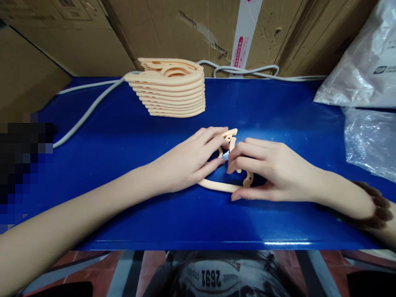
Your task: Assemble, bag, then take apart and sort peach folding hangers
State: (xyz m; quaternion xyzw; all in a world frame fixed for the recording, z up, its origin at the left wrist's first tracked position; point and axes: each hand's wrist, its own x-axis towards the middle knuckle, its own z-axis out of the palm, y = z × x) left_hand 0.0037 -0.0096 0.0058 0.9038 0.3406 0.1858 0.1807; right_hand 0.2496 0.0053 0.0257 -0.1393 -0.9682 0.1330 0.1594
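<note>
Both hands are on a cream plastic folding hanger [218, 185], which lies just above or on the blue tabletop; its curved arm runs along the near side. My left hand [206, 154] is closed around its left part, thumb and fingers pressing near the holed end piece. My right hand [262, 167] pinches the right side, its thumb against the curved arm and its fingers on a short curved piece. The fingers hide parts of the joints. Beyond my left hand stands a neat stack of matching folded hangers [173, 93].
White cable [89, 111] runs along the back of the blue table [192, 222]. Cardboard boxes [185, 33] stand behind it. Clear plastic bags [361, 70] lie at the right. A blurred dark patch [24, 161] covers the left edge.
</note>
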